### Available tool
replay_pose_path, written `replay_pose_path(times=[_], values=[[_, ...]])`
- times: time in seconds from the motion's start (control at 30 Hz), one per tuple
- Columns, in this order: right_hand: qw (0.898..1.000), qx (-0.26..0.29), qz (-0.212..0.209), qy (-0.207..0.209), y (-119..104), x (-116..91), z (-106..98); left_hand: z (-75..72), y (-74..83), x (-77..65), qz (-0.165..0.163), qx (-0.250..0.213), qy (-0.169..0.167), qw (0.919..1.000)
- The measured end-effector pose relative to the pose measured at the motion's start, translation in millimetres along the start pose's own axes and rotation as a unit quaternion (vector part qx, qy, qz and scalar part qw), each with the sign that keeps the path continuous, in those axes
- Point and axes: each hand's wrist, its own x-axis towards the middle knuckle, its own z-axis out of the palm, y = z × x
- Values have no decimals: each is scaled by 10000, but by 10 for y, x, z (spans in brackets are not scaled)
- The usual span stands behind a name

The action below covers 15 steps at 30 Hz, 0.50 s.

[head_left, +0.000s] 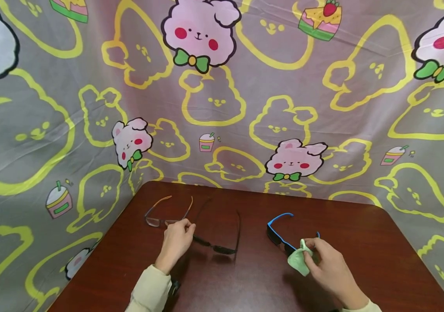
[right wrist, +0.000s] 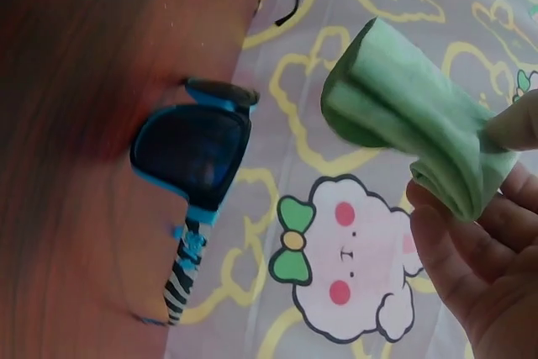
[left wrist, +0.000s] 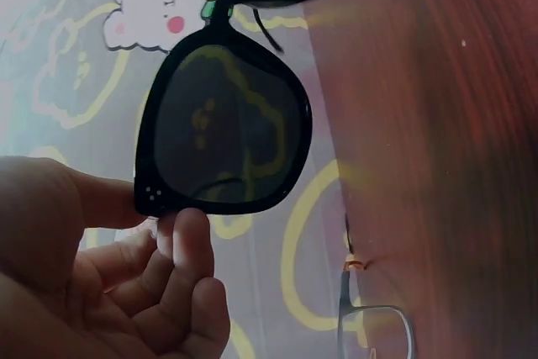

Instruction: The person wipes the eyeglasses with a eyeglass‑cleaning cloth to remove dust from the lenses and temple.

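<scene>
My left hand [head_left: 177, 240] pinches one front corner of a pair of black sunglasses [head_left: 223, 250] between thumb and fingers. In the left wrist view the dark lens of these sunglasses [left wrist: 231, 128] stands above the fingertips. My right hand [head_left: 329, 264] pinches a folded light green cloth [head_left: 299, 261] by one end; the rest of it hangs from the fingers. Behind the cloth lie blue-framed sunglasses [head_left: 274, 234] with dark lenses, partly hidden by it in the head view. The right wrist view shows a zebra-striped temple on these blue sunglasses [right wrist: 193, 153], apart from the cloth [right wrist: 403, 107].
Clear-lens eyeglasses [head_left: 153, 222] with orange temples lie at the table's back left, partly behind my left hand. The dark brown table [head_left: 245, 281] is bounded at the back and left by a curtain [head_left: 222, 108] with cartoon rabbits.
</scene>
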Motion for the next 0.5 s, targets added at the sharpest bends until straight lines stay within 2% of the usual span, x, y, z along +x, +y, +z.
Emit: replay_pose_path(times=[0.13,0.4,0.5], values=[[9997,67,228,-109,-47,-2,39,68,-20,80,-89,72,-142,9998],[9985,393,322,-217,-134,14,74,174,-71,251,-156,453,-324,9983],[9977,382,448,-325,-149,9,78,195,-87,318,-275,643,-424,9966]])
